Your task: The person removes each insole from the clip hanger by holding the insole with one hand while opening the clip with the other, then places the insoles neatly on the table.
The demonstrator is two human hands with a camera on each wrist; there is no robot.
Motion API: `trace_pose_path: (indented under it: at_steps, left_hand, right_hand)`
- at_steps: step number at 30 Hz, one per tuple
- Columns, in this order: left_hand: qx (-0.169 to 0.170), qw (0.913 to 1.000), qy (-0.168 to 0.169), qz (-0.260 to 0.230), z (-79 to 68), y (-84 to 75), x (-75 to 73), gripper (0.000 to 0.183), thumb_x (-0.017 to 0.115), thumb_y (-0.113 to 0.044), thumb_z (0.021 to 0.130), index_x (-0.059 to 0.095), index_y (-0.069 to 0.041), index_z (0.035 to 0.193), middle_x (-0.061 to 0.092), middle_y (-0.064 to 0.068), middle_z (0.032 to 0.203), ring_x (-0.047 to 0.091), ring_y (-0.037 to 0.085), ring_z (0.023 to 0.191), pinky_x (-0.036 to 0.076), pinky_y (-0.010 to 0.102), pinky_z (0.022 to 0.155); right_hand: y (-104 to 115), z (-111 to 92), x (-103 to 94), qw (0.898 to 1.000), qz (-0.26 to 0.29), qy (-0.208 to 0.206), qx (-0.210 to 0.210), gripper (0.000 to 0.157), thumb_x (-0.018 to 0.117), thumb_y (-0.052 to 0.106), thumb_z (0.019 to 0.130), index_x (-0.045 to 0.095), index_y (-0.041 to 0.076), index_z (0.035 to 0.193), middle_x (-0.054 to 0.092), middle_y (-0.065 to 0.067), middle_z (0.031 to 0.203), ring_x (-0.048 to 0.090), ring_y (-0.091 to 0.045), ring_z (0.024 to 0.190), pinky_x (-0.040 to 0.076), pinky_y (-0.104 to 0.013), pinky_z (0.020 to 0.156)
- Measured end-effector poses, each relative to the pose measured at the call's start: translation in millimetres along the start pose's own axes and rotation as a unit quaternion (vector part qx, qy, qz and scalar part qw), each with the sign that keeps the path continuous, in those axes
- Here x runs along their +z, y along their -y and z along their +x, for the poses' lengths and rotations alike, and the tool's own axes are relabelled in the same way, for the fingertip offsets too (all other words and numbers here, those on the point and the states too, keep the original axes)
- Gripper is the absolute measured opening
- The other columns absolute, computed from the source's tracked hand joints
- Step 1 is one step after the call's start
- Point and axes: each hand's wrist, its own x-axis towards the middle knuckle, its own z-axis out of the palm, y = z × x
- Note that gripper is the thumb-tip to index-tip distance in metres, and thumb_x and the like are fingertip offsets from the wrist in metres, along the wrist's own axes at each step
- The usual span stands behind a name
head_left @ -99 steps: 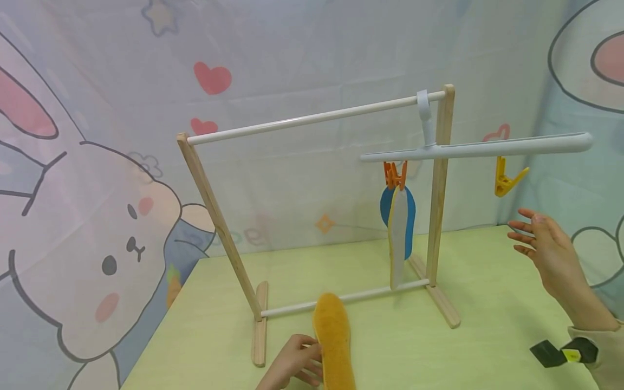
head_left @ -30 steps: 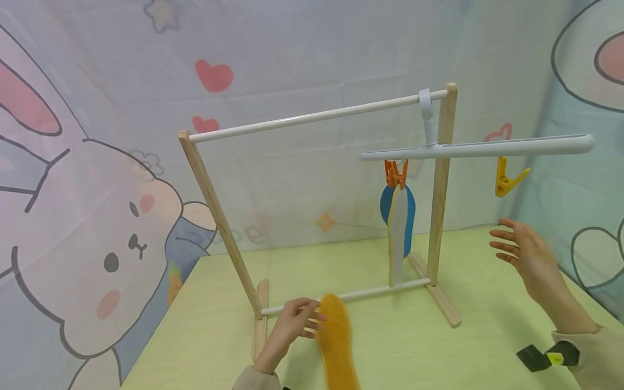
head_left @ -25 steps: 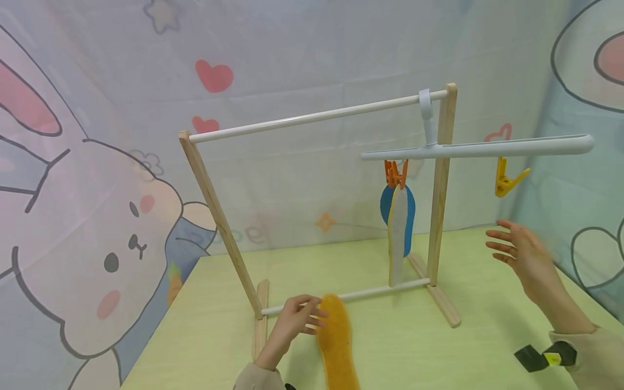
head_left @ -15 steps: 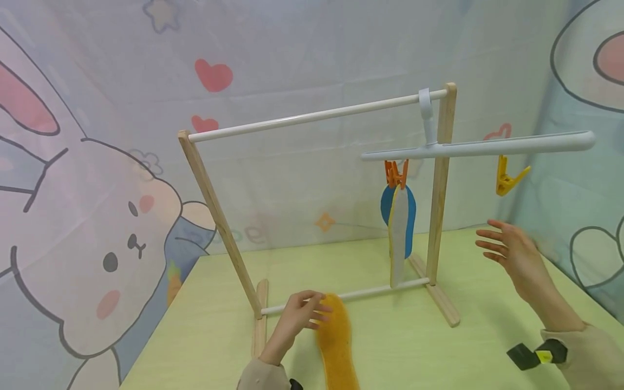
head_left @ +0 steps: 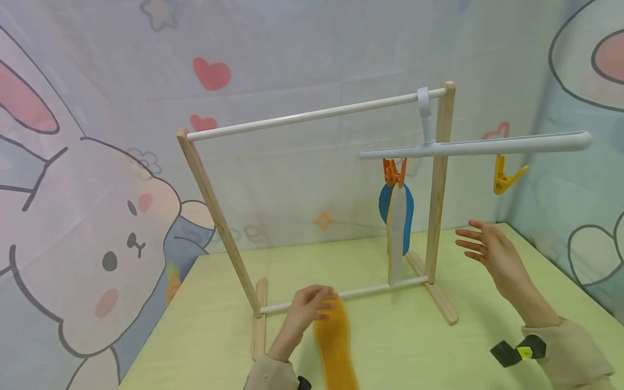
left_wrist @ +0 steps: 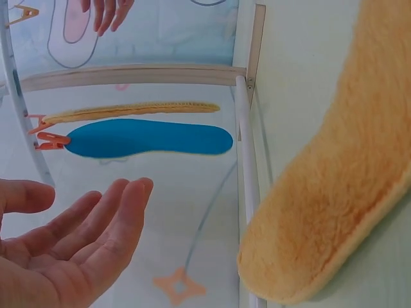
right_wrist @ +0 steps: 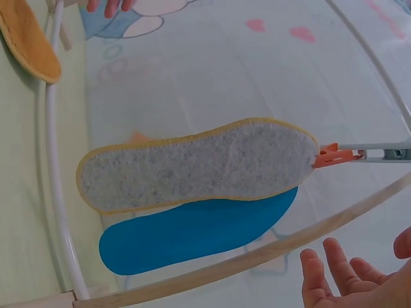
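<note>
An orange fleecy insole point(head_left: 333, 346) lies on the table, its far end by the rack's lower bar. My left hand point(head_left: 303, 313) hovers over that end, covering part of it in the head view; in the left wrist view its relaxed fingers point(left_wrist: 119, 237) hold nothing and stay apart from the insole. My right hand point(head_left: 497, 260) is in the air right of the rack, fingers spread and holding nothing. Two orange clothespins point(head_left: 394, 172) hang from the white hanger point(head_left: 512, 144), gripping a blue insole point(right_wrist: 199, 234) and a grey-backed, yellow-edged insole point(right_wrist: 199, 170).
The hanger hooks over the top bar point(head_left: 302, 117) of a wooden rack, near its right post point(head_left: 437, 216). A yellow clothespin point(head_left: 504, 177) hangs by itself near the hanger's right end. A printed cloth point(head_left: 292, 200) stands behind the table point(head_left: 185, 336).
My left hand has moved from beside the orange insole up to above its far end. My right hand has shifted left, away from beneath the yellow clothespin. The hanging insoles stay put.
</note>
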Motion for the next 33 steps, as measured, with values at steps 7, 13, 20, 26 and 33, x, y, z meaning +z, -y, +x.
trace_pose_path:
  at_steps: [7,13,20,26,33]
  left_hand:
    - [0.014,0.9997,-0.006,-0.017,6.4,-2.6,9.5,0.038,0.048,-0.029,0.093,0.057,0.001,0.113,0.060,0.020,0.114,0.061,0.031,0.099,0.053,0.042,0.078]
    - [0.018,0.9996,0.006,-0.022,14.7,-5.3,18.9,0.035,0.048,-0.026,0.093,0.058,0.000,0.113,0.061,0.020,0.114,0.062,0.029,0.098,0.053,0.040,0.079]
    - [0.025,0.9992,0.027,-0.018,18.9,-11.7,28.0,0.034,0.047,-0.023,0.094,0.057,0.003,0.112,0.060,0.023,0.113,0.057,0.041,0.103,0.054,0.037,0.076]
    - [0.035,0.9989,0.028,-0.014,6.8,-39.6,35.7,0.030,0.044,-0.015,0.095,0.055,0.008,0.111,0.059,0.028,0.112,0.057,0.044,0.101,0.053,0.042,0.079]
    - [0.049,0.9985,0.025,-0.005,10.0,-44.8,41.2,0.030,0.045,-0.015,0.094,0.056,0.008,0.110,0.059,0.029,0.110,0.058,0.043,0.100,0.053,0.044,0.078]
  right_hand:
    - [-3.9,1.2,7.5,1.000,-0.010,0.007,0.011,0.027,0.028,0.035,0.098,0.037,0.025,0.121,0.055,0.018,0.112,0.056,0.007,0.099,0.046,-0.009,0.078]
    - [-6.6,1.2,10.2,1.000,-0.010,0.007,0.011,0.028,0.027,0.035,0.098,0.037,0.025,0.121,0.056,0.019,0.111,0.056,0.007,0.099,0.046,-0.009,0.078]
    - [-9.5,1.3,12.3,1.000,-0.019,0.005,0.022,0.029,0.028,0.036,0.098,0.037,0.023,0.122,0.056,0.020,0.110,0.056,0.007,0.098,0.047,-0.010,0.078]
    - [-9.3,0.4,13.2,1.000,-0.014,0.006,0.018,0.027,0.027,0.035,0.098,0.037,0.025,0.121,0.057,0.021,0.110,0.056,0.007,0.098,0.047,-0.010,0.078]
    - [-11.1,1.3,15.6,1.000,-0.018,0.007,0.017,0.027,0.027,0.035,0.098,0.038,0.025,0.120,0.056,0.020,0.110,0.056,0.007,0.098,0.047,-0.010,0.078]
